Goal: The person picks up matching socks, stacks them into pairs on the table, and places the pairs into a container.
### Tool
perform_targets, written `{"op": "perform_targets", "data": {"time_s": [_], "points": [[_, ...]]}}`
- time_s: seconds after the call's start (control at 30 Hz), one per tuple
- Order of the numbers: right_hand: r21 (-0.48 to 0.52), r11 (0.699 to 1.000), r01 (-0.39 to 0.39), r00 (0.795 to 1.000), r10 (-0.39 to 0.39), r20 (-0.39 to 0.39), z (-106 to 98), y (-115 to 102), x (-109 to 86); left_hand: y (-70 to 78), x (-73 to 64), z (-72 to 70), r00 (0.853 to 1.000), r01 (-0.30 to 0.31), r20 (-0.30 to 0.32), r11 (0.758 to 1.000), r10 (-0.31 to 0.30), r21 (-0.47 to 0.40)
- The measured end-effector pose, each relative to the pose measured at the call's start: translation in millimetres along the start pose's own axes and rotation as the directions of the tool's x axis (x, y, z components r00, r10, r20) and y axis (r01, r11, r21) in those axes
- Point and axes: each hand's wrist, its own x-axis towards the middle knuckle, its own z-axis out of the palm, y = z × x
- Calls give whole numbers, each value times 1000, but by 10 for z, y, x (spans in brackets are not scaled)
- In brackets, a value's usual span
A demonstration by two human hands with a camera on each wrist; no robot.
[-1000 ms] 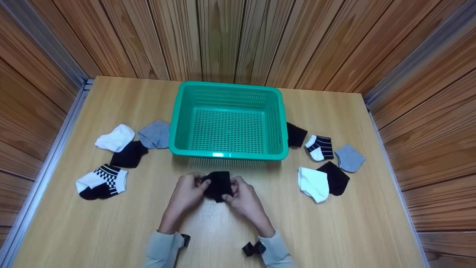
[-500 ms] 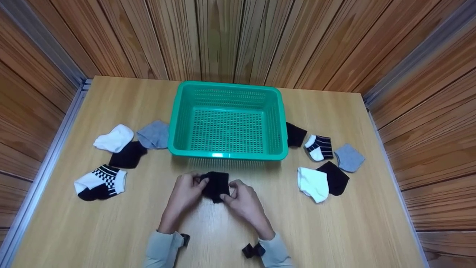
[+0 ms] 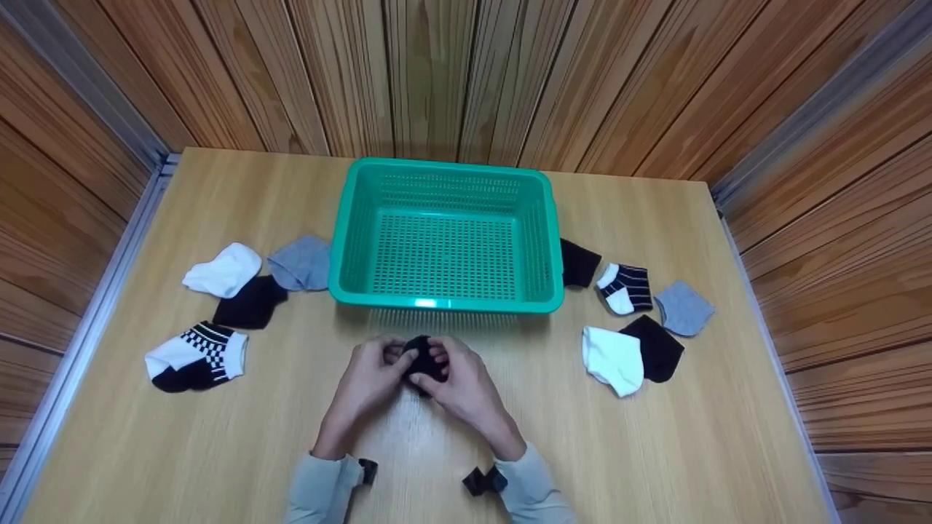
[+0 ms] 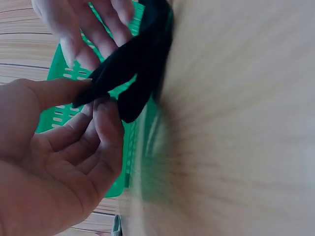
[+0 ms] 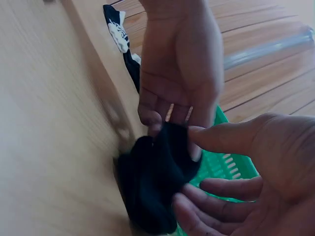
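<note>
A black sock point(image 3: 422, 364), doubled over, is held just above the table in front of the basket. My left hand point(image 3: 375, 371) pinches one end between thumb and fingertips, seen closely in the left wrist view, where two dark layers of the sock point(image 4: 130, 69) part below the pinch. My right hand point(image 3: 466, 378) has its thumb and bent fingers about the other side. In the right wrist view its thumb lies against the edge of the sock point(image 5: 157, 182), with the fingers lower down.
A green plastic basket point(image 3: 445, 306) stands behind the hands. Left of it lie white point(image 3: 224, 271), grey point(image 3: 300, 263), black point(image 3: 251, 302) and checkered socks point(image 3: 198, 356). To the right are black point(image 3: 580, 263), striped point(image 3: 626, 289), grey point(image 3: 684, 308) and white socks point(image 3: 614, 360), plus another black one point(image 3: 653, 348).
My right hand has moved left and further over the black sock, which looks smaller and more bunched between the hands. My left hand has stayed nearly in place.
</note>
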Motion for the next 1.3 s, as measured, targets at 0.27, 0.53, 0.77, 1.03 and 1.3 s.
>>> {"op": "perform_targets", "data": {"time_s": [0.27, 0.53, 0.77, 1.03, 1.3], "points": [[-61, 998, -7, 999, 5, -39, 36, -19, 90, 41, -22, 25, 999, -6, 41, 999, 9, -54], [72, 997, -25, 995, 31, -94, 11, 26, 153, 12, -16, 53, 997, -69, 29, 993, 72, -91], [201, 980, -9, 994, 31, -106, -131, 78, 156, -58, -1, 31, 996, -64, -54, 998, 64, 5], [265, 964, 10, 992, 23, -120, -277, 204, 136, -55, 6, 36, 999, -8, -43, 989, 15, 151], [252, 965, -73, 991, 99, -92, -419, 277, 90, -52, -12, 36, 1000, 3, -12, 987, -1, 158]]}}
